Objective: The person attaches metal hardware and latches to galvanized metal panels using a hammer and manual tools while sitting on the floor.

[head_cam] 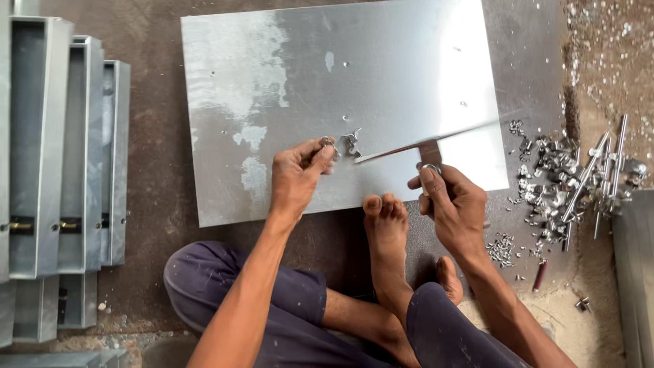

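The left hand pinches a small metal fitting in its fingertips over the near edge of a galvanised steel sheet lying on the floor. The right hand, fingers clenched, grips a long flat metal strip that slants across the sheet's right side. Loose bolts and screws lie heaped further right.

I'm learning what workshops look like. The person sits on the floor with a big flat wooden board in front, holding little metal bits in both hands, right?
Not quite: the head view shows a big flat shiny metal sheet, not wood. Left hand and right hand do hold small metal parts.
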